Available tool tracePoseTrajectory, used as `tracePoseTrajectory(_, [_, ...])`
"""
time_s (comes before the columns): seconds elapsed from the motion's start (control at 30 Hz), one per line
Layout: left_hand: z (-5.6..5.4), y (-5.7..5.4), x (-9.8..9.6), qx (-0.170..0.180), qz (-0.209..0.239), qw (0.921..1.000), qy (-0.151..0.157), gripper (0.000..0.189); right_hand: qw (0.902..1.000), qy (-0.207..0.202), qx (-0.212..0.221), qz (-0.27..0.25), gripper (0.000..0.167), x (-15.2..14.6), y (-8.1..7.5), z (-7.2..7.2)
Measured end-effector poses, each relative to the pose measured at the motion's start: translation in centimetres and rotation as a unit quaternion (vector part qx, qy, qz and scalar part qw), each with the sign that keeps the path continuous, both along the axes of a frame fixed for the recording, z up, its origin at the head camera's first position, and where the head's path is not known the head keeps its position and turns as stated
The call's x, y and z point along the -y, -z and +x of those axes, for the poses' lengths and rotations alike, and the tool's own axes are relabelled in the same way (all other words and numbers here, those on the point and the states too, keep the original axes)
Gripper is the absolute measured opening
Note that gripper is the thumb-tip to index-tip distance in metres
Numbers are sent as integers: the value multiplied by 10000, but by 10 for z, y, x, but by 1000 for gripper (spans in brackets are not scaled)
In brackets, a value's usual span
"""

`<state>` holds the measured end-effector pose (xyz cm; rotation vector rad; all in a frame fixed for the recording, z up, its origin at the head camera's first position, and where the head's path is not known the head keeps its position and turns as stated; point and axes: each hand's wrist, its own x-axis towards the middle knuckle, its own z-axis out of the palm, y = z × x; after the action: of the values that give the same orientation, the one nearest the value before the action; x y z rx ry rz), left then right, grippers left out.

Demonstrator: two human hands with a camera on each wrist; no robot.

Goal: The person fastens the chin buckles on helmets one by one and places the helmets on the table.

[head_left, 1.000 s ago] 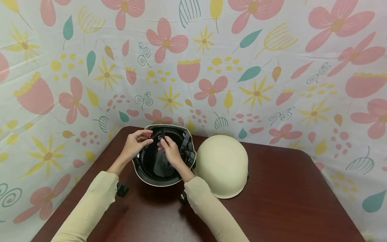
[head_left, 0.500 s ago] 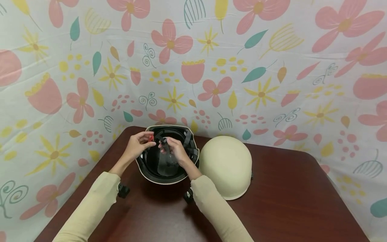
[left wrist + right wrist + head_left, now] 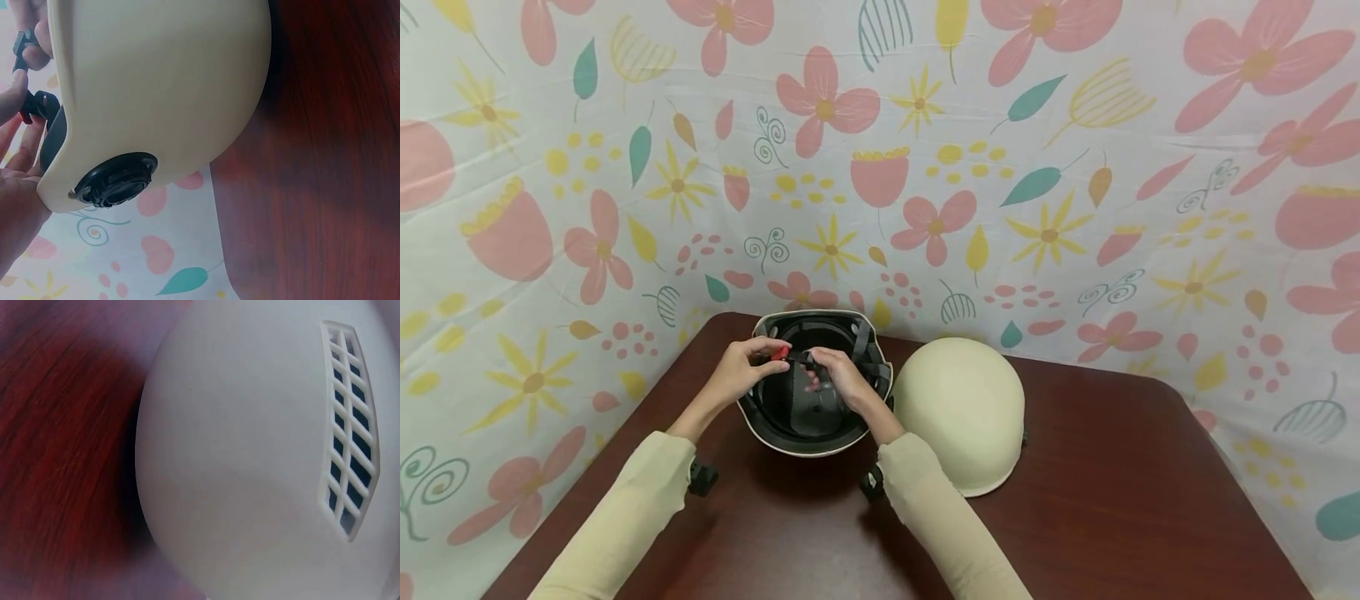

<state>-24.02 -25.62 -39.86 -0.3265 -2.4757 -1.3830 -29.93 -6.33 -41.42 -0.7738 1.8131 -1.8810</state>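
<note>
A cream helmet [image 3: 808, 448] lies upside down on the brown table [image 3: 1075, 517], showing its black lining and straps. Above its opening my left hand [image 3: 771, 350] pinches a red buckle piece [image 3: 780, 353]. My right hand [image 3: 818, 360] pinches the black strap buckle [image 3: 807, 358] right beside it, and the two pieces meet or nearly meet. In the left wrist view my fingers [image 3: 19, 125] hold the black buckle [image 3: 40, 103] past the helmet shell [image 3: 162, 87], which carries a round black knob [image 3: 115, 180]. The right wrist view shows only a cream shell with a vent grille [image 3: 350, 431].
A second cream helmet [image 3: 958, 412] sits dome up just to the right, almost touching the first. A flowered cloth [image 3: 925, 167] hangs behind the table and round its left side. Bare tabletop [image 3: 1112, 467] stretches to the right and front.
My two hands have come together over the upturned helmet, so the gap between the red piece and the black buckle has shrunk to nothing or almost nothing. The helmets have not moved.
</note>
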Motion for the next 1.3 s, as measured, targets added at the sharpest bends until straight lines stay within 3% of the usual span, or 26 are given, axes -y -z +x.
tracePoseTrajectory(0.23, [4, 2, 0, -166, -172, 9991, 355, 32, 9999, 0, 149, -30, 27, -5, 5, 0])
tracePoseTrajectory(0.43, [6, 13, -4, -420, -703, 9954, 489, 33, 9995, -7, -46, 306, 28, -12, 15, 5])
tracePoseTrajectory(0.7, [13, 18, -12, -1017, -1313, 9859, 227, 33, 9978, -220, -343, 517, 31, -14, 20, 11])
tracePoseTrajectory(0.87, [14, 17, -18, -1269, -1372, 9822, 183, 33, 9987, -268, -235, 374, 29, -13, 18, 14])
tracePoseTrajectory(1.03, [14, 17, -26, -1459, -1254, 9809, 278, 32, 9998, -18, -30, 196, 26, -12, 17, 16])
tracePoseTrajectory(1.3, [14, 19, -22, -1154, -912, 9889, 234, 35, 9977, 299, -303, 522, 32, -11, 10, 23])
